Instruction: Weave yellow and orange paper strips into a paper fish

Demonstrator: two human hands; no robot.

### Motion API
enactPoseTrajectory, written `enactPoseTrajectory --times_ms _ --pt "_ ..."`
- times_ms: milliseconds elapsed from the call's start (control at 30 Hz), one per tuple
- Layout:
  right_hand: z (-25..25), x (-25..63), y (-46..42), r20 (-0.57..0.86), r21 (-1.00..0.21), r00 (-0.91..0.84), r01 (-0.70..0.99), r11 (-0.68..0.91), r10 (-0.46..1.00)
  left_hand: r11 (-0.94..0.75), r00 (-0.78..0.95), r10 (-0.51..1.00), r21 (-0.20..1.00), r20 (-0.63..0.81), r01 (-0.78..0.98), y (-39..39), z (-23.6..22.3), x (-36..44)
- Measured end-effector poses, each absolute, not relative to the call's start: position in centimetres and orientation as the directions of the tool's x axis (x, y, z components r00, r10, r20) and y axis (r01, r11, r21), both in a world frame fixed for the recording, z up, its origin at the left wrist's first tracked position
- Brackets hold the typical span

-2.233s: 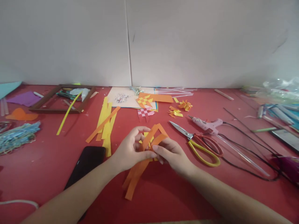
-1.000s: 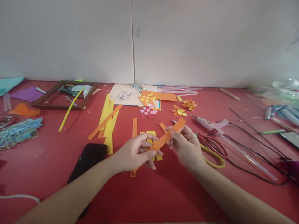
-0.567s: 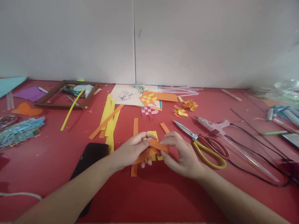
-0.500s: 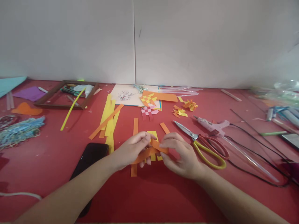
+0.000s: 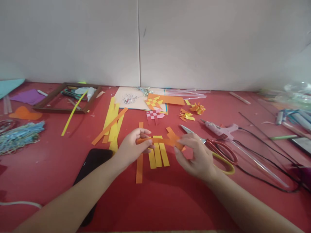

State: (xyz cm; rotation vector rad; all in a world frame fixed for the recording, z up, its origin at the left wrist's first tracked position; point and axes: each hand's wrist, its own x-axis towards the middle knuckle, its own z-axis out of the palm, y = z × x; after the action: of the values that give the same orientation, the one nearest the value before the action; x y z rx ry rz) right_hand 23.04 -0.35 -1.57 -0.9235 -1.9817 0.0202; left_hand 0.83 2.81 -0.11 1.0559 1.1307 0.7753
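Both hands hold one orange paper strip [image 5: 160, 141] stretched level above the red table [image 5: 170, 200]. My left hand [image 5: 132, 149] pinches its left end. My right hand [image 5: 195, 155] pinches its right end, where the strip looks folded. Under the strip lie three short yellow strips [image 5: 158, 156] side by side and one long orange strip [image 5: 139, 155] pointing away from me. A short orange piece [image 5: 170, 130] lies just beyond the right hand.
A black phone [image 5: 91, 168] lies by my left forearm. Scissors [image 5: 218, 152] with red and yellow handles and a pink glue gun [image 5: 221, 129] with its black cord sit to the right. Loose yellow and orange strips [image 5: 111, 124], woven paper pieces [image 5: 153, 103] and a wooden frame [image 5: 65, 102] lie farther back.
The hands have lifted and drawn apart, pulling the orange strip out level. The yellow strips beneath, covered half a second ago, now show.
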Motion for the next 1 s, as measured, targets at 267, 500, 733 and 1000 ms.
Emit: enactPoseTrajectory --times_ms 267,500,733,1000 --pt "-1.1 21.8 -0.6 0.711 -0.255 -0.436 0.572 0.780 0.552 0.317 0.354 0.885 0.948 -0.303 0.021 2.5 0.4 0.9" --pt "-1.7 21.8 -0.3 0.673 -0.217 -0.526 0.532 0.818 0.520 0.415 0.450 0.828 0.906 -0.336 -0.087 2.2 0.4 1.3" --pt "-1.6 21.7 -0.3 0.669 -0.239 -0.501 0.555 0.797 0.549 0.529 0.497 0.777 0.829 -0.386 -0.183 2.2 0.3 1.2" --pt "-1.1 21.6 -0.6 0.660 -0.247 -0.511 0.546 0.801 0.551 0.379 0.549 0.776 0.925 -0.310 -0.014 1.9 0.1 1.3"
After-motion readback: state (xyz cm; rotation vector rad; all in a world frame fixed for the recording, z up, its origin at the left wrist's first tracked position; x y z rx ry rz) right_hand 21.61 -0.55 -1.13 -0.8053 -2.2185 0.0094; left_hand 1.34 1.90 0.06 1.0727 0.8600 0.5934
